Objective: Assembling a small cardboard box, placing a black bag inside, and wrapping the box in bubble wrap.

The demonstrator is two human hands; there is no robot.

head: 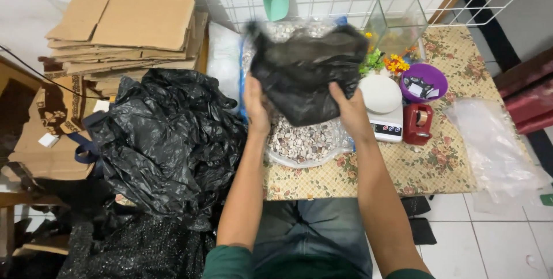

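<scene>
My left hand (257,106) and my right hand (349,112) both grip a black plastic bag (305,68), held up over a clear bag of small mixed pebbles (302,140) that lies on the low table with a floral cloth (438,163). The black bag hangs open-mouthed and blurred at its top edge, hiding much of the pebbles behind it. What is inside the black bag cannot be seen.
A white kitchen scale (385,106), red tape dispenser (417,123), purple bowl (424,83) and small glass tank (397,22) stand to the right. A crumpled clear plastic bag (495,146) lies at the table's right end. Large black bags (167,140) and stacked cardboard (132,19) fill the left.
</scene>
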